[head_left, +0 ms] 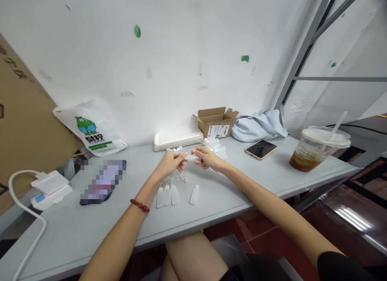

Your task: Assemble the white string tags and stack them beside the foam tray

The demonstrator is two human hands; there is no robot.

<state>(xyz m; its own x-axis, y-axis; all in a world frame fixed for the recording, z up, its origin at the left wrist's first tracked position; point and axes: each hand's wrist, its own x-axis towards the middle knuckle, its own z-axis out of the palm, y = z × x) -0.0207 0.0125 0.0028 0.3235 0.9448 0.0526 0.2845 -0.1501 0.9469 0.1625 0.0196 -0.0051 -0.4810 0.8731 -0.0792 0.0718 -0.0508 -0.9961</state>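
Note:
My left hand (174, 161) and my right hand (208, 158) meet over the middle of the table, both with closed fingers. Between them they grip a small translucent plastic tube (191, 158), one hand at each end; the fingers cover much of it. In front of my left hand, several flat translucent plastic pieces (167, 196) with tapered tops lie side by side. A similar single piece (194, 194) lies apart to their right. Small white caps with thin straps (185, 179) lie close below the hands. Behind my right hand is a pile of translucent pieces (222, 151), partly hidden.
At the back are a long white packet (177, 140), an open cardboard box (217, 121) and a light blue cloth bag (258, 125). A phone (261, 149) and a drink cup (317, 150) stand right. Left are a printed bag (93, 128), a blurred-out item (104, 182) and a cabled charger (51, 190).

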